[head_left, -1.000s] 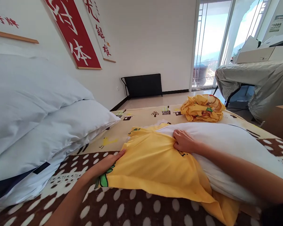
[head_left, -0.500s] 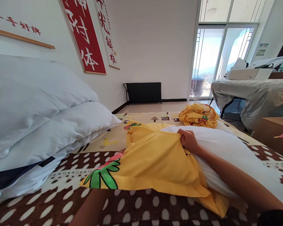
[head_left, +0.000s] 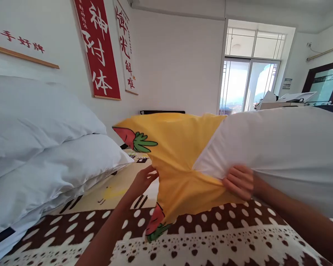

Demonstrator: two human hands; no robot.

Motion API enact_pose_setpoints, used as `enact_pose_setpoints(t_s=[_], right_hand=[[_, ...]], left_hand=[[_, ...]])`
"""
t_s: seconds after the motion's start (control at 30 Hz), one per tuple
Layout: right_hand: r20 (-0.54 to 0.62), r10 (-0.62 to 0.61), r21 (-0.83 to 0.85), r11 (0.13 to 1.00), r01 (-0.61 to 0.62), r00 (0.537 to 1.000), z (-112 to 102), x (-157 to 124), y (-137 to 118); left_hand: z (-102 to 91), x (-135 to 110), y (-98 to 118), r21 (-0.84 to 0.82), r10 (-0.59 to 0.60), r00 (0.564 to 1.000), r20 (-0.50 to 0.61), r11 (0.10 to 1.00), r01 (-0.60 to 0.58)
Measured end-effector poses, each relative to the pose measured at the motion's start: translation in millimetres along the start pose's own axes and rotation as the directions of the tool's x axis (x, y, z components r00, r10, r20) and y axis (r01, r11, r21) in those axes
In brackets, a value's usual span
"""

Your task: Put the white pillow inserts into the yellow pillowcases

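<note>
A white pillow (head_left: pixel 283 147) is lifted off the bed, its left end partly inside a yellow pillowcase (head_left: pixel 177 151) printed with strawberries. My right hand (head_left: pixel 238 181) grips the bunched yellow cloth together with the pillow's lower edge, fingers curled. My left hand (head_left: pixel 142 180) reaches to the pillowcase's left edge and its fingers pinch the hanging fabric. The pillowcase's loose end droops onto the brown, white-dotted blanket (head_left: pixel 205 236).
Two stacked white pillows (head_left: pixel 50 147) lie at the left against the wall. Red banners (head_left: pixel 98 48) with white characters hang on the wall. Glass doors (head_left: pixel 246 88) stand at the back. A covered table with boxes (head_left: pixel 285 99) is at the far right.
The pillow and pillowcase have been raised from the bed to chest height. My left hand has come out from under the cloth to its left edge. The view has tilted upward.
</note>
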State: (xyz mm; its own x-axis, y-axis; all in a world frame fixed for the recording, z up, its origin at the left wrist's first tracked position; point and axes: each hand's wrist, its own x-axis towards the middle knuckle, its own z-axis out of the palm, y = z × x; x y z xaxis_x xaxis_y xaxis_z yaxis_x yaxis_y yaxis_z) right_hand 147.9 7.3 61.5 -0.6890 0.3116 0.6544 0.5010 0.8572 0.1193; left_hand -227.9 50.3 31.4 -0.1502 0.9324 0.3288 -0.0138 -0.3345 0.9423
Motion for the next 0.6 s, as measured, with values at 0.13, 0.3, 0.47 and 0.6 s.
enact_pose_setpoints(t_s=[0.13,0.3,0.47,0.6], right_hand=[[0.088,0.015,-0.064,0.998,-0.01,0.996,83,-53,-10],[0.13,0.12,-0.207,0.974,-0.091,0.984,121,-87,-22],[0.251,0.077,-0.13,0.991,-0.046,0.965,93,-83,-33],[0.487,0.146,0.03,0.983,-0.183,0.861,48,-44,-58]], left_hand=[[-3.7,27,-35,-0.126,-0.066,0.988,-0.14,0.991,0.049],[24.9,57,-39,-0.297,-0.054,0.988,-0.146,0.955,0.009],[48.2,42,-35,-0.459,-0.135,0.989,-0.065,0.884,0.09],[34.2,20,-36,-0.479,-0.055,0.996,-0.066,0.878,0.016]])
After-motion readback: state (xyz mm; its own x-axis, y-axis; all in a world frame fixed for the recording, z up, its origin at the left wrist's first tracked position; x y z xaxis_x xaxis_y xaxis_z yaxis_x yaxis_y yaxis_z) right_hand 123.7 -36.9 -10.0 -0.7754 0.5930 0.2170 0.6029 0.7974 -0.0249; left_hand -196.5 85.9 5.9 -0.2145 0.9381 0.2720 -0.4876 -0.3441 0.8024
